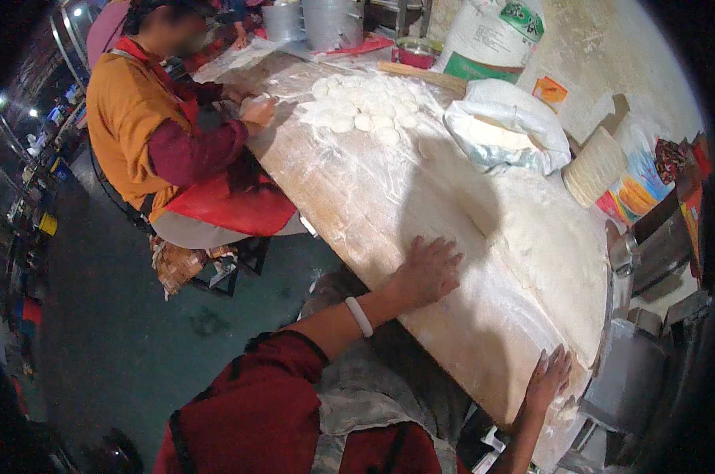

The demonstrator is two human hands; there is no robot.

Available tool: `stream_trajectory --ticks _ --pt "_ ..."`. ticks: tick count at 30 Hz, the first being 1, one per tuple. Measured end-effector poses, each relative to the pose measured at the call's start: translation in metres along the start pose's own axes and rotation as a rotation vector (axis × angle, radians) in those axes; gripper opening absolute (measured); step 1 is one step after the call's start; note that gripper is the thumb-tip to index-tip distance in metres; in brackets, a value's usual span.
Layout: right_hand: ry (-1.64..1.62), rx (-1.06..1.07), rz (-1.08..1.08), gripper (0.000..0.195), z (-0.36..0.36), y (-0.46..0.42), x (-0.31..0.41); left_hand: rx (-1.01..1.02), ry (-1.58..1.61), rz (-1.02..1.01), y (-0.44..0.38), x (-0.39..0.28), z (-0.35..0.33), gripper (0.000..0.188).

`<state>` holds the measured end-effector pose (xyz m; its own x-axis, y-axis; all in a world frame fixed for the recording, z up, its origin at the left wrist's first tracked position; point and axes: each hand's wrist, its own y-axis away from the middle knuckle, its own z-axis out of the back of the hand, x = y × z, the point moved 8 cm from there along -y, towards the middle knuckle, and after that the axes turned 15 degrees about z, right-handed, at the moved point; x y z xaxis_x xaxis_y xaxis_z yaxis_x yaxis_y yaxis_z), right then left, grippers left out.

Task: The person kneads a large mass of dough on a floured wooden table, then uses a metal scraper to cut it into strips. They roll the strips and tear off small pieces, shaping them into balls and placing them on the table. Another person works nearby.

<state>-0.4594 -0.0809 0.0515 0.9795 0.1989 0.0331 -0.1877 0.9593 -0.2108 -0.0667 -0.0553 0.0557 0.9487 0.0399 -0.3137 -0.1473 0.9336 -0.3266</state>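
My left hand [429,272], with a white bangle on the wrist, is palm down over the floured wooden work board [333,213]. Its fingers are spread and hold nothing. Farther right, near the board's end, my right hand [550,376] lies flat beside the edge of a broad slab of pale dough [555,255]. Those fingers are slightly apart, and nothing shows in them; whether they press the dough I cannot tell. Several round dough pieces [372,103] lie clustered in flour on the board's far part.
At the left, a person [138,130] in a red apron sits working at the board. An opened white flour sack [499,133] stands near the wall, a wooden rolling pin [422,76] behind the dough pieces. Metal pots [333,23] and a printed sack [490,35] stand farther back.
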Motion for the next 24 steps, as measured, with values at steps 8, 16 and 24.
stream_trajectory --ticks 8,16,24 --pt "0.018 -0.071 0.084 0.054 -0.004 0.003 -0.011 0.207 -0.077 0.154 -0.028 0.072 -0.008 0.073" --pt "-0.691 -0.24 0.231 0.052 -0.012 -0.018 0.017 0.103 -0.245 0.511 -0.036 0.162 0.031 0.071" --pt "-0.786 0.098 0.723 0.06 0.045 -0.05 0.219 0.154 -0.237 0.554 -0.03 0.166 0.038 0.07"
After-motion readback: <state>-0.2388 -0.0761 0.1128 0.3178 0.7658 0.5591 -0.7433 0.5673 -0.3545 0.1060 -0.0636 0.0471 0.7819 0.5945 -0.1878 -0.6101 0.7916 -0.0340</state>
